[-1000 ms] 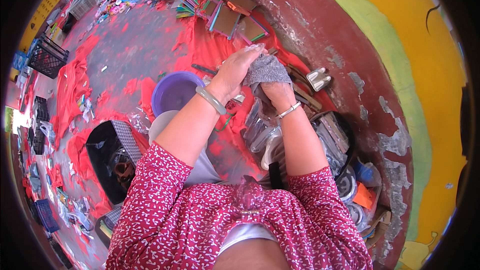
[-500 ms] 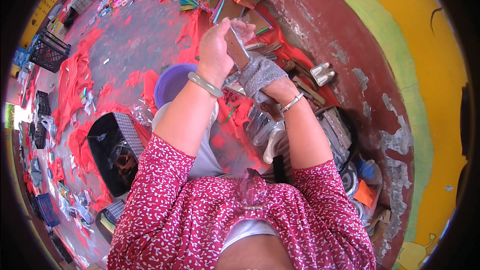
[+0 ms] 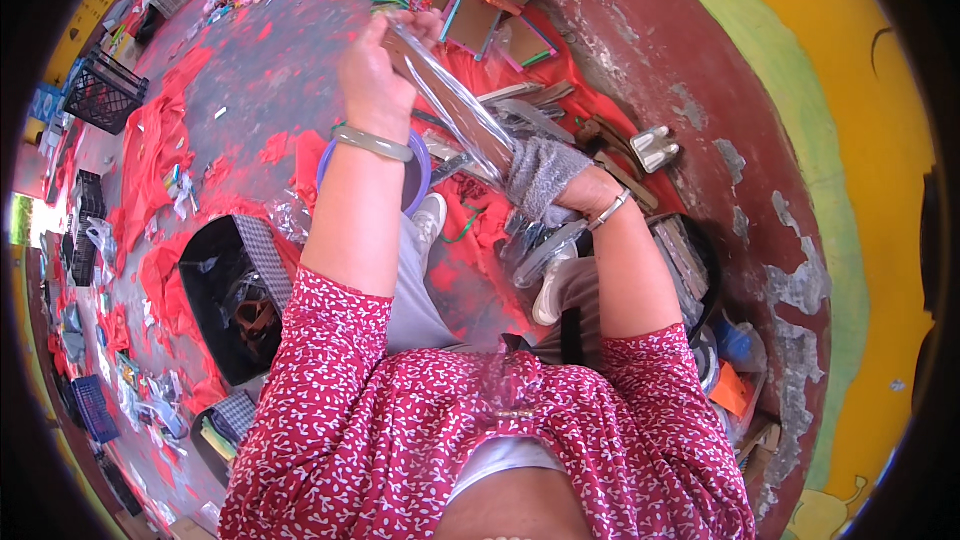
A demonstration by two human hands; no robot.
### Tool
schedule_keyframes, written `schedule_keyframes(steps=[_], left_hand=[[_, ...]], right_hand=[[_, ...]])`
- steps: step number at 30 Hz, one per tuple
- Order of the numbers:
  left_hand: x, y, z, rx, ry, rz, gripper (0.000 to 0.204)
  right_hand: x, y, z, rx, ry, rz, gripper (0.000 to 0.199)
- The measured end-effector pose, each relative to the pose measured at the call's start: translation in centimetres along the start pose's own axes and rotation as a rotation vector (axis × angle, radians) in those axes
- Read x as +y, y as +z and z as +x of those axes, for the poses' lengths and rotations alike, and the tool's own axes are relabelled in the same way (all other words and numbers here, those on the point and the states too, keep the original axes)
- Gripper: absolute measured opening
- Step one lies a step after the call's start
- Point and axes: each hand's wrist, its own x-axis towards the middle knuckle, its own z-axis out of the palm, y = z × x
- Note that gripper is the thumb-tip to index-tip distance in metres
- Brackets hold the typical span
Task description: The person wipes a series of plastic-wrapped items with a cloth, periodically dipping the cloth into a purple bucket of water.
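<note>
A long, flat brown strip (image 3: 452, 100) in shiny clear plastic slants between my hands; its exact kind I cannot make out. My left hand (image 3: 376, 82) is closed around its far upper end, thumb and fingers on either side. A grey terry cloth (image 3: 542, 178) is bunched in my right hand (image 3: 592, 192) and wrapped around the strip's nearer end. The cloth hides most of the right fingers. Below the strip, several plastic-wrapped pieces (image 3: 545, 252) lie near my shoes.
A purple basin (image 3: 420, 175) stands behind my left forearm. On the left are a black bin (image 3: 215, 315) and a black crate (image 3: 105, 92). Colourful-edged boards (image 3: 470, 22) lie ahead. A peeling red wall (image 3: 690, 70) runs along the right, with a white object (image 3: 655, 148) near it.
My left hand has moved left and away along with the strip's far end. My right hand and the cloth have shifted slightly right and nearer, exposing more of the strip between the hands.
</note>
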Motion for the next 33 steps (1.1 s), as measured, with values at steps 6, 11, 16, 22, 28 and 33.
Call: schedule_keyframes(steps=[6,11,16,22,28,33], left_hand=[[0.8,-0.6,0.6,0.057,0.052,-0.027,0.029],[1.5,-1.1,1.2,0.114,0.119,-0.004,0.028],[2.1,-1.6,2.1,0.217,0.14,-0.023,0.037],[0.8,-1.7,1.5,-0.176,-0.086,-0.075,0.075],[-6.8,-0.2,-2.0,-0.555,-0.515,-0.13,0.075],[-7.0,1.5,-4.2,-0.503,-0.365,-0.044,0.052]], right_hand=[[1.2,-0.3,-0.8,0.003,0.078,0.05,0.022],[-0.1,-0.3,-1.1,0.12,-0.09,-0.178,0.016],[-0.8,-0.2,-1.1,0.39,-0.243,-0.65,0.019],[1.1,-0.4,-1.5,0.256,-0.147,0.624,0.016],[1.0,0.8,-0.8,0.558,0.18,1.244,0.028],[0.7,1.4,-0.4,0.267,0.091,1.42,0.034]])
